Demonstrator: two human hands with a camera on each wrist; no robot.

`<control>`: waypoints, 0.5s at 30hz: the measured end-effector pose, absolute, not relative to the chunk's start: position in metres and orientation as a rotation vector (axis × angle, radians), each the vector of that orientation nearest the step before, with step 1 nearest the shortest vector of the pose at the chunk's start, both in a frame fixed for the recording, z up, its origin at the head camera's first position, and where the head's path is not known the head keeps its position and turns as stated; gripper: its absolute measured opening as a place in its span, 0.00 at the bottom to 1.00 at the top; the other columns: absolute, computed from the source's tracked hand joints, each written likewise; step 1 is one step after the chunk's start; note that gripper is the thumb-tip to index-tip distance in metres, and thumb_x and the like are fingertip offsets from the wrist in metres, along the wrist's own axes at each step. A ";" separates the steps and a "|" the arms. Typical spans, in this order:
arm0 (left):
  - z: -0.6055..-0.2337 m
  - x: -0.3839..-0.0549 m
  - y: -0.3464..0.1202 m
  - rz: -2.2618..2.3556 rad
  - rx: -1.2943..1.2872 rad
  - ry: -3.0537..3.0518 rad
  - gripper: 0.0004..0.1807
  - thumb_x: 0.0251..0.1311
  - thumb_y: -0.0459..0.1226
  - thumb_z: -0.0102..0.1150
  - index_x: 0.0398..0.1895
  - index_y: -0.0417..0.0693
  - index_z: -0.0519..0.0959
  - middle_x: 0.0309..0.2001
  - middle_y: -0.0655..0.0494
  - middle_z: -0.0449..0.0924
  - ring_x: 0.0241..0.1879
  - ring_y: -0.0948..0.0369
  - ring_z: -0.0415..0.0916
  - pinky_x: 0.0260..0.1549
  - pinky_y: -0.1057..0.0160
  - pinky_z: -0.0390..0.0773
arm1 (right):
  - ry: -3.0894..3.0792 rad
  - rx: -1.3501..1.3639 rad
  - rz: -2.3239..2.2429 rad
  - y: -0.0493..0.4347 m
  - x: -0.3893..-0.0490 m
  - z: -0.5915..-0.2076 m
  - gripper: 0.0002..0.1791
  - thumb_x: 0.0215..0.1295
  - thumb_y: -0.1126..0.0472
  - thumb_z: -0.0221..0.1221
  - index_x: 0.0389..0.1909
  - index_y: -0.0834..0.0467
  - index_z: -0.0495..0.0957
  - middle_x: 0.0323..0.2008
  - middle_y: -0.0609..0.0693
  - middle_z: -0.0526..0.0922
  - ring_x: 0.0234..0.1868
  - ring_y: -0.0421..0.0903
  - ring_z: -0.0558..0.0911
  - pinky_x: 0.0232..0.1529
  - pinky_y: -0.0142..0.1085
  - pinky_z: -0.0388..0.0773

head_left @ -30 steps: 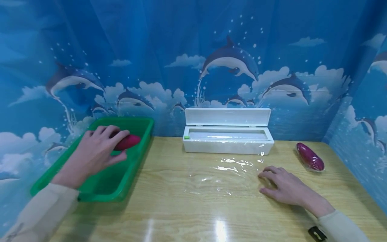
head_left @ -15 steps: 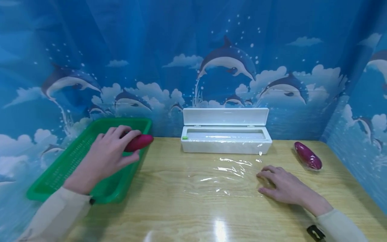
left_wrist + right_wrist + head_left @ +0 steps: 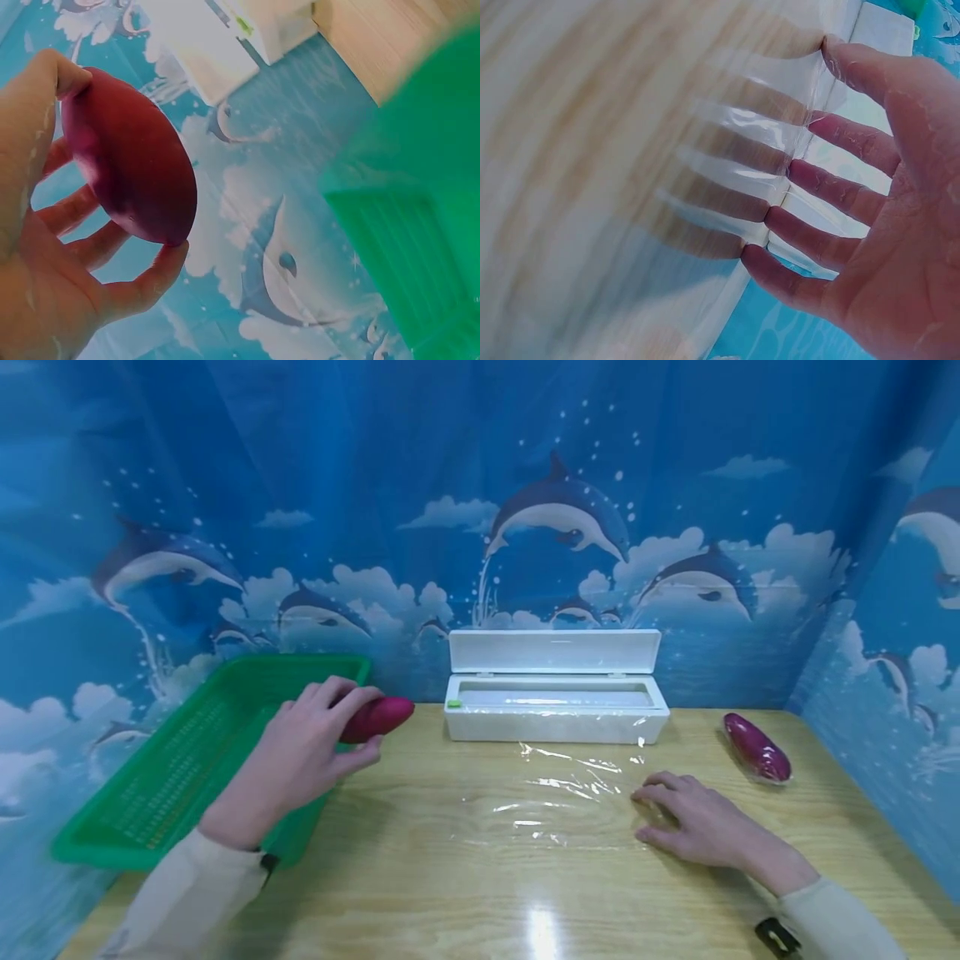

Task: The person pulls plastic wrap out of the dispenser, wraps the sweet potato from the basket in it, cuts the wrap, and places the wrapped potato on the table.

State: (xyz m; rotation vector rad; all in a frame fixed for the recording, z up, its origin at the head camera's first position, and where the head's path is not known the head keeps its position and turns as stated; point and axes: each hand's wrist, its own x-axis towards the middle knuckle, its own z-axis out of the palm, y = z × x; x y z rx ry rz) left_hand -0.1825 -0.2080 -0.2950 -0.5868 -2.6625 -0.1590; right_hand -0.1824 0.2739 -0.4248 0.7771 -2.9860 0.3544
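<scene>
My left hand [image 3: 307, 756] grips a red-purple sweet potato [image 3: 381, 718] in the air, just past the right side of the green basket [image 3: 300, 847]. In the left wrist view, the thumb and fingertips span the sweet potato [image 3: 131, 157] along its length. My right hand [image 3: 697, 822] rests with its fingertips on the table, at the right edge of a sheet of clear cling film [image 3: 540, 806]. Seen from the right wrist, the spread fingers of the hand [image 3: 885, 202] touch the film-covered surface. The film reaches back to a white cling film box [image 3: 555, 727] with its lid raised.
A second sweet potato [image 3: 756, 747], wrapped in clear film, lies at the right of the wooden table [image 3: 420, 893]. A blue dolphin-print curtain [image 3: 420, 468] stands behind the table and along its right side. The box's small green slider [image 3: 453, 703] sits at its left end.
My left hand has carried the sweet potato rightward, from above the green basket to beyond its right rim. The right hand stays at the film's edge.
</scene>
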 end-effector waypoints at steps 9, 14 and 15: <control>-0.304 -0.185 -0.184 -0.242 -0.618 -2.657 0.33 0.52 0.45 0.78 0.63 0.53 0.79 0.55 0.46 0.80 0.52 0.46 0.78 0.44 0.43 0.84 | -2.986 0.789 0.351 0.273 -0.183 -0.424 0.29 0.61 0.40 0.68 0.57 0.53 0.82 0.57 0.59 0.82 0.54 0.60 0.82 0.55 0.61 0.80; -0.312 -0.188 -0.167 -0.255 -0.694 -2.612 0.33 0.51 0.47 0.79 0.62 0.54 0.79 0.55 0.48 0.81 0.52 0.48 0.78 0.42 0.46 0.85 | -2.980 0.789 0.348 0.274 -0.182 -0.423 0.28 0.61 0.40 0.68 0.57 0.53 0.83 0.57 0.59 0.82 0.54 0.60 0.82 0.54 0.60 0.81; -0.314 -0.189 -0.164 -0.265 -0.714 -2.605 0.33 0.51 0.47 0.79 0.62 0.55 0.79 0.55 0.48 0.81 0.51 0.48 0.79 0.42 0.47 0.85 | -2.983 0.786 0.350 0.274 -0.182 -0.423 0.28 0.61 0.40 0.68 0.57 0.53 0.82 0.57 0.59 0.82 0.54 0.60 0.82 0.53 0.60 0.81</control>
